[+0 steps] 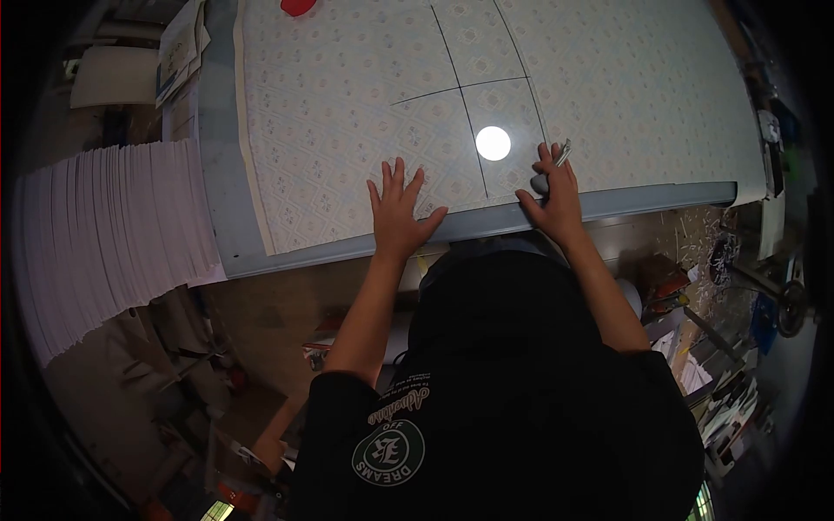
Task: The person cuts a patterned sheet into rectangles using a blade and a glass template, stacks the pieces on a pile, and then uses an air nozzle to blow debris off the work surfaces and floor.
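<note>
- Along the near edge of the tabletop (222,174), a pale patterned sheet (330,130) is laid flat, with both grips set over its near margin.
- Hand tool (564,154), grey at one end and metal at the other: found at the right grip (556,195), well apart from the left grip (397,213). Its long axis is slanted, metal end directed away from the body and somewhat to the right.
- Curved line (526,74): its lower end is met beside the right fingertips; the right grip is the nearer one.
- Straight line (447,48): run away from the body between the two grips, crossed by a short line (417,98).
- Left grip: palm down, fingers spread on the sheet, nothing seen held.
- Right grip: fingers bent, the tool seemingly tucked among them, thumb set apart; firmness of hold not shown.
- Tool's middle is hidden by the fingers; its exact kind cannot be made out.
- White disc (493,143) near the straight line: glare or a solid piece, cannot be told.
- Red object (298,7) and the sheet's far side are cut off by the frame.
- Clutter under the tabletop is dim and blurred.
</note>
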Available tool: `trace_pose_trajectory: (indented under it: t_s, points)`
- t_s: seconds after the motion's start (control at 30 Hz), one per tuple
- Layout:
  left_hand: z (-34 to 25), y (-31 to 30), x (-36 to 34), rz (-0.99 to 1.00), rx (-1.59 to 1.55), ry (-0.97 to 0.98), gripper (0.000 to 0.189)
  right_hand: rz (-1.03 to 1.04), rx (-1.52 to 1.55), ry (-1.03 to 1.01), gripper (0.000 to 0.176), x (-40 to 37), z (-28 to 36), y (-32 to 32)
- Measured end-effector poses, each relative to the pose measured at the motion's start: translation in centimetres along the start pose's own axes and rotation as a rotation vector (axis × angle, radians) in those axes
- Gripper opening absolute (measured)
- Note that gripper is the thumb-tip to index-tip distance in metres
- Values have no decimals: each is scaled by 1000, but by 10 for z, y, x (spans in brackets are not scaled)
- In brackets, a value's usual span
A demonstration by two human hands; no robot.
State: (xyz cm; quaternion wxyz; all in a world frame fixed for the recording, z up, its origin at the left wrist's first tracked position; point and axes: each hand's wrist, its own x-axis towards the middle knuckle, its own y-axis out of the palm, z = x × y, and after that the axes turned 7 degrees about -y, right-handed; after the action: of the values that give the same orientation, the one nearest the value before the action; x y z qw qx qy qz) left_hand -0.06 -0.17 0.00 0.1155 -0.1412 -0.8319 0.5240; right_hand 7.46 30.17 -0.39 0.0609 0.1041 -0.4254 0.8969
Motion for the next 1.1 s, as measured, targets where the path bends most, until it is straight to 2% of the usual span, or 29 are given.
trace_pose_trajectory:
  t_s: [0.2,0.27,0.3,0.37,0.6,0.67,0.8,0.87,1.0,1.07,1.1]
  points:
    - [0,0,1,-3,-15,-1,77,10,-5,-25,61,-3,-7,3]
    - [0,-1,1,-3,-11,0,77,-16,-15,-36,71,-3,-6,4]
    - [0,-2,1,-6,-3,-6,77,-15,-6,-42,71,-1,-4,3]
    - [0,-2,1,-10,-9,5,76,15,-8,-14,57,2,1,-1]
    - [-1,-1,2,-15,-34,6,75,12,-27,-21,60,2,-1,-2]
    - [0,-1,1,-16,-35,5,75,-3,-15,-21,88,-1,-4,2]
    - [1,-1,0,-17,-46,12,75,-28,-4,-26,88,0,0,0]
    - [1,-2,1,1,-65,3,75,7,48,41,60,3,7,-4]
    - [3,-4,2,16,-80,22,76,-17,21,48,62,4,10,-4]
    - [4,-4,2,30,-92,24,75,-51,-61,-35,86,1,5,0]
    - [4,-5,2,34,-99,30,75,-52,-69,-29,86,1,8,-1]
